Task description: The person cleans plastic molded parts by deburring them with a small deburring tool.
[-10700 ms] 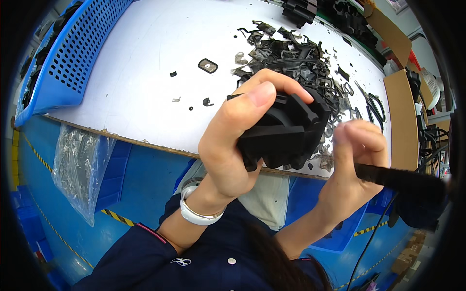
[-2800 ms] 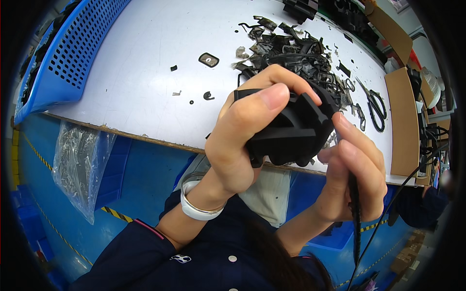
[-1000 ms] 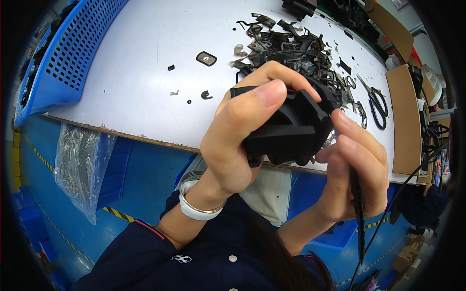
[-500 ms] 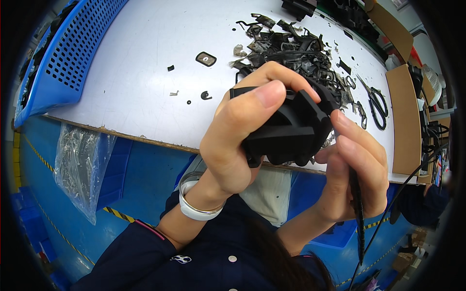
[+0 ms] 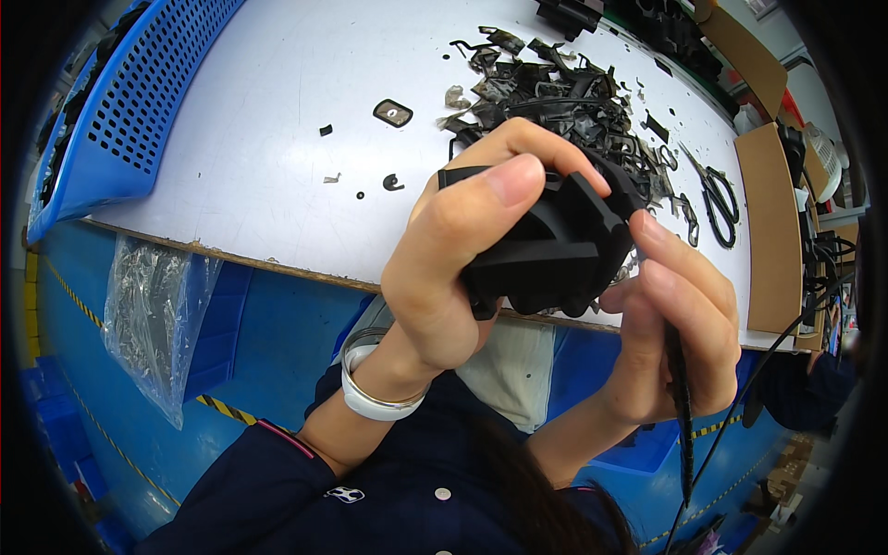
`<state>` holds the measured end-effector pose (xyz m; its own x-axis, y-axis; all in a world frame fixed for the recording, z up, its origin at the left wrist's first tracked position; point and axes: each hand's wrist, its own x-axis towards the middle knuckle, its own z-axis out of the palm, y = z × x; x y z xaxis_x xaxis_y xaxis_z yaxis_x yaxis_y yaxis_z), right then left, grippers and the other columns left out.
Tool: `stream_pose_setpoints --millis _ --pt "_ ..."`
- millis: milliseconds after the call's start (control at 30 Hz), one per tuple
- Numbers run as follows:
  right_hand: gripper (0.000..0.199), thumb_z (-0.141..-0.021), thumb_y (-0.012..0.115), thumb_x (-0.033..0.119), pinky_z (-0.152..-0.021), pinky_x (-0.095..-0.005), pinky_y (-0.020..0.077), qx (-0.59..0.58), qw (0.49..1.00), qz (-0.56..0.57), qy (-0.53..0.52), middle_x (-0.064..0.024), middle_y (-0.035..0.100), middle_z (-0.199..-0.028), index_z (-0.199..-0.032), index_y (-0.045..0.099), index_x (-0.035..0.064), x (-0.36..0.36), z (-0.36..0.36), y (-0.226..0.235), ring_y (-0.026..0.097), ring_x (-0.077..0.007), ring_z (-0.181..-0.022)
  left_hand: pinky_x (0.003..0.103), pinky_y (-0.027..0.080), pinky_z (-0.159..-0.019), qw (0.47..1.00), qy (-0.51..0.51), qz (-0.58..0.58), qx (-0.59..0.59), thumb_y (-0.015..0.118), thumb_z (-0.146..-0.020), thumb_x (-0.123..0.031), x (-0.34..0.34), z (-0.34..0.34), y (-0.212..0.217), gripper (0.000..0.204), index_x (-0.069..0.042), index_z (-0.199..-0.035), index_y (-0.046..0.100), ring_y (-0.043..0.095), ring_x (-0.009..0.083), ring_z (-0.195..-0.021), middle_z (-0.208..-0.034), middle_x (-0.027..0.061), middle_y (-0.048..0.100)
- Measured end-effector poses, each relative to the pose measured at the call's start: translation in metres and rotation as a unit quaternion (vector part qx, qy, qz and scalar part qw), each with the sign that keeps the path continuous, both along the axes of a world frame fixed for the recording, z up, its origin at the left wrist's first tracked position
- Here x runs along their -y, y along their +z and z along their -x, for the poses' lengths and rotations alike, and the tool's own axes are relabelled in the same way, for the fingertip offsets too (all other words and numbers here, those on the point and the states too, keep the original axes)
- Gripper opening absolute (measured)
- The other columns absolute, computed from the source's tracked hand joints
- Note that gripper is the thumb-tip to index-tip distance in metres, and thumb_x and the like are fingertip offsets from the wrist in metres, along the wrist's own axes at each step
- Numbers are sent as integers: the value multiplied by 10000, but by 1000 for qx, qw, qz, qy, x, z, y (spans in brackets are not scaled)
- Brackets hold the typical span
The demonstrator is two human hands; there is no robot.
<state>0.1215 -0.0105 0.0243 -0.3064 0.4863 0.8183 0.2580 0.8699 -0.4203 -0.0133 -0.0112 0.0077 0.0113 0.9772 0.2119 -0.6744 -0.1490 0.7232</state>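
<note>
A black moulded plastic part [image 5: 541, 264] with ribs and a hollow is raised above the table's front edge. My left hand [image 5: 449, 236] is closed round it, thumb on the near side and index finger bent over the top. At its right side, my right hand [image 5: 680, 314] grips a slim black pen-like tool [image 5: 681, 398] whose long tail hangs below the hand. The tool's front end is mostly hidden by my fingers and the part, so I cannot tell whether it touches. My right index fingertip is close to the part's right edge.
Behind the part lies a heap of black plastic scraps [image 5: 555, 97]. Black-handled scissors [image 5: 720, 199] and a cardboard box [image 5: 772, 231] are to the right, with a black cable [image 5: 740, 416] hanging nearby. A blue perforated basket [image 5: 125, 111] stands left, above a plastic bag [image 5: 153, 324].
</note>
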Motion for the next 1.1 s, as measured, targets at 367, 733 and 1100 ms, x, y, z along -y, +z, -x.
stream_pose_setpoints --millis 367,733,1100 --pt "157 -777 528 -6 -479 -190 432 7 1000 13 -1 -234 577 -955 -933 545 -11 1 -1 1 513 -123 -496 199 422 -605 1000 4 1 -4 359 -778 -299 0 0 1 376 22 -868 532 532 111 -681 -767 94 565" --pt "159 -777 529 2 -476 -191 430 10 1000 5 4 -237 577 -952 -934 548 -15 1 0 1 510 -123 -494 200 423 -607 1000 8 5 -4 360 -782 -295 1 0 2 372 23 -866 534 534 111 -684 -769 92 567" --pt "160 -769 531 -8 -487 -185 423 12 1000 -2 3 -245 577 -948 -927 547 -30 1 1 2 502 -109 -485 203 421 -623 1000 0 12 8 363 -788 -297 1 0 3 371 20 -865 539 532 112 -697 -771 91 569"
